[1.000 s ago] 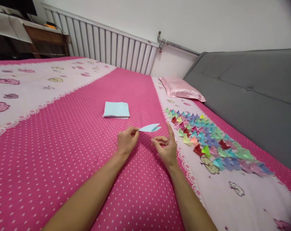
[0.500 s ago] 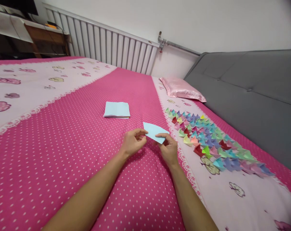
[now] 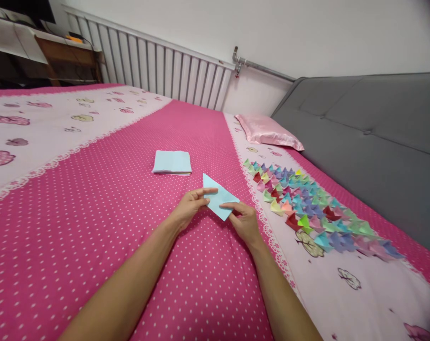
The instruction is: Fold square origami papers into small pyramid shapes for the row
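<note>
A light blue sheet of paper [image 3: 215, 198], folded to a triangle-like shape, is held between my two hands above the bed. My left hand [image 3: 190, 204] pinches its left side, with the thumb below and the index finger laid over the paper. On the right side, my right hand [image 3: 246, 220] grips the paper between thumb and fingers. Beyond my left hand lies a stack of light blue paper [image 3: 172, 161], with other colours showing at its lower edge. To the right stand rows of small folded paper boats [image 3: 307, 201] in many colours.
The bed carries a pink dotted bedspread [image 3: 122, 180] with pale printed bands. A pink pillow [image 3: 268, 131] rests near the grey padded headboard [image 3: 364, 123]. At the back are a white radiator [image 3: 158, 61] and a wooden desk [image 3: 65, 52] with a dark screen.
The paper has moved left and turned, and now looks like a pointed triangle. My left index finger has stretched onto it, and my right hand has shifted slightly left.
</note>
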Demonstrator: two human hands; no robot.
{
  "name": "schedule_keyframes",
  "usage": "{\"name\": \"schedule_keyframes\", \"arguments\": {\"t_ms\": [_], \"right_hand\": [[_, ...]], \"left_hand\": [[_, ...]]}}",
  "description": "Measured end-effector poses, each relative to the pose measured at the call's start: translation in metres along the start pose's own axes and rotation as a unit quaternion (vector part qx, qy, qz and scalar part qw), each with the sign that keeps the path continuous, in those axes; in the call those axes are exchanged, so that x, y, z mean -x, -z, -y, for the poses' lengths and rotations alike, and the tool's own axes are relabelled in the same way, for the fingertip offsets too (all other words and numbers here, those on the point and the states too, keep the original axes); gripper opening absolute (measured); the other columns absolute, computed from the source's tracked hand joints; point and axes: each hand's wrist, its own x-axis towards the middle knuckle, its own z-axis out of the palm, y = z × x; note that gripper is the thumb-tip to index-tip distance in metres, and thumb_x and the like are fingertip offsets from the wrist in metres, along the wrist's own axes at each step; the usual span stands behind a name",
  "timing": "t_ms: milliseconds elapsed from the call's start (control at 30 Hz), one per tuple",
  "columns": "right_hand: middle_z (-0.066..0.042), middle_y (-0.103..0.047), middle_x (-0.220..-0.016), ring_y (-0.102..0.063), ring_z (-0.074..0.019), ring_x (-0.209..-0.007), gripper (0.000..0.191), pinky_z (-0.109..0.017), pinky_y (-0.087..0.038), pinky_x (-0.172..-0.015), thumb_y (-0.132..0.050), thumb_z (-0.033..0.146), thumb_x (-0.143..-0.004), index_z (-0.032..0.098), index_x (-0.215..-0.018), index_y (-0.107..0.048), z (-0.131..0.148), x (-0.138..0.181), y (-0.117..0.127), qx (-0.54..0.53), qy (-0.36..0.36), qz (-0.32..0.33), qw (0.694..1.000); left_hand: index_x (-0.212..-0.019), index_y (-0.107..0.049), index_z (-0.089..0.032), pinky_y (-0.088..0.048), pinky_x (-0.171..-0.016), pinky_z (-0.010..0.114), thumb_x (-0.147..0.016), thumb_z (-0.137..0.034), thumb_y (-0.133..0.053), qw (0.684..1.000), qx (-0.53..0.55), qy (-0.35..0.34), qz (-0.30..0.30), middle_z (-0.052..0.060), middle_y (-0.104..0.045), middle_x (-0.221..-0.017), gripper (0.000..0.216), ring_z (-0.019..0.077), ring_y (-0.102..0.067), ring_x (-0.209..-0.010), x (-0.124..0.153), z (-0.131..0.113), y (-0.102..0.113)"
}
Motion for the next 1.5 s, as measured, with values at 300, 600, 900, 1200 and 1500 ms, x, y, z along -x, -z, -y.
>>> {"name": "schedule_keyframes", "arguments": {"t_ms": [300, 600, 900, 1200, 1500], "right_hand": [[-0.001, -0.069, -0.091, -0.064, -0.0187, -0.081, 0.026, -0.032, -0.05, -0.071, -0.056, 0.013, -0.07, 0.027, -0.085, -0.072, -0.003, 0.0, 0.0, -0.055, -0.032, 0.004, 0.998], [-0.002, -0.068, -0.092, -0.062, -0.0188, -0.086, 0.01, -0.032, -0.047, -0.078, -0.063, 0.024, -0.072, 0.023, -0.077, -0.071, -0.005, -0.005, 0.001, -0.11, -0.063, -0.034, 0.991], [-0.003, -0.067, -0.069, -0.059, -0.0149, -0.058, 0.02, -0.027, -0.046, -0.059, -0.064, 0.036, -0.072, 0.016, -0.07, -0.068, -0.002, -0.003, -0.002, -0.109, -0.123, -0.06, 0.985], [0.0, -0.064, -0.06, -0.057, -0.0127, -0.055, 0.023, -0.025, -0.045, -0.058, -0.063, 0.039, -0.072, 0.016, -0.07, -0.066, 0.004, -0.003, -0.004, -0.151, -0.154, -0.088, 0.972], [-0.001, -0.064, -0.057, -0.058, -0.0127, -0.053, 0.026, -0.025, -0.046, -0.054, -0.072, 0.038, -0.063, 0.014, -0.063, -0.062, 0.007, -0.004, -0.006, -0.177, -0.193, -0.152, 0.953]], "left_hand": [[-0.107, -0.063, -0.014, -0.044, -0.071, 0.024, -0.066, -0.009, -0.06, 0.999, -0.016, 0.024, 0.027, 0.007, -0.068, -0.089, 0.041, 0.0104, -0.06, -0.07, 0.002, -0.001, -0.001], [-0.115, -0.058, -0.011, -0.042, -0.074, 0.023, -0.065, -0.005, -0.057, 0.998, -0.013, 0.02, 0.054, 0.008, -0.068, -0.089, 0.05, 0.0106, -0.06, -0.074, 0.002, -0.001, -0.003], [-0.117, -0.056, -0.016, -0.042, -0.077, 0.028, -0.063, -0.016, -0.07, 0.997, -0.041, 0.016, 0.061, 0.008, -0.068, -0.097, 0.056, 0.0129, -0.061, -0.079, 0.002, 0.003, -0.002], [-0.111, -0.061, -0.015, -0.043, -0.081, 0.026, -0.065, -0.025, -0.072, 0.997, -0.056, -0.05, 0.013, 0.01, -0.068, -0.103, 0.049, 0.0124, -0.062, -0.081, 0.0, 0.007, -0.008], [-0.109, -0.063, -0.015, -0.045, -0.075, 0.025, -0.066, -0.024, -0.07, 0.994, -0.081, -0.078, 0.006, 0.009, -0.069, -0.097, 0.045, 0.0119, -0.062, -0.073, -0.002, 0.01, -0.008]]}}
